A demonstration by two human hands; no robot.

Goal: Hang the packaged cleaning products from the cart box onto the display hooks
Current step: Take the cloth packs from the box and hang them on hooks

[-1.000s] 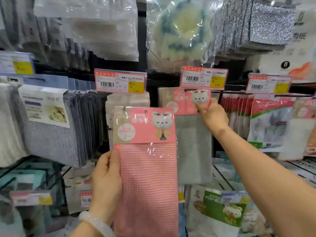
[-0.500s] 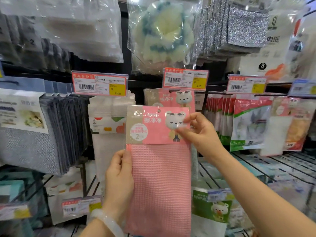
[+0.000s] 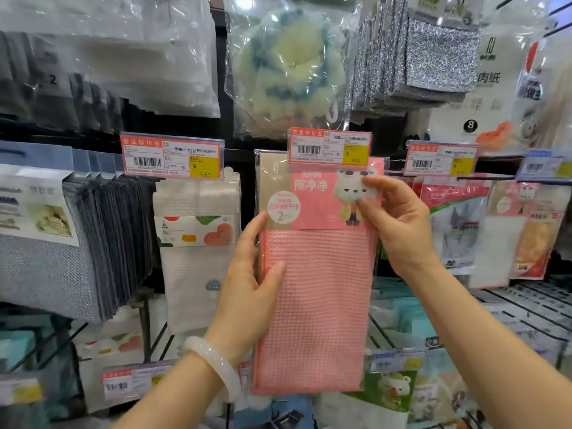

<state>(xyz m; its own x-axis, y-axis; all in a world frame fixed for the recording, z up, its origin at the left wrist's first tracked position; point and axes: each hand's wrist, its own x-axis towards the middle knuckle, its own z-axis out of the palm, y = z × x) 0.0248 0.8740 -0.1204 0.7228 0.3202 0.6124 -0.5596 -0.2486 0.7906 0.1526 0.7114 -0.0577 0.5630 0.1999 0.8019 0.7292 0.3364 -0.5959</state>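
A pink waffle-weave cloth pack [image 3: 318,292] with a pink header card showing a bear is held up in front of the display. Its top edge sits right under the red-and-yellow price tag [image 3: 329,147] of the middle hook. My left hand [image 3: 247,292] grips the pack's left edge at mid height, thumb on the front. My right hand [image 3: 393,218] pinches the header card at its upper right, by the bear. The hook itself is hidden behind the tag and the pack.
Grey cloth packs [image 3: 77,243] hang at left, white cloth packs [image 3: 198,243] beside them under a second price tag [image 3: 171,156]. Red-topped packs [image 3: 458,224] hang at right. A bagged bath sponge [image 3: 288,66] and silver scourers [image 3: 411,54] hang above.
The pink pack has been lifted up and to the right, to just under the middle price tag. My right hand left the hanging grey pack and now pinches the pink pack's header.
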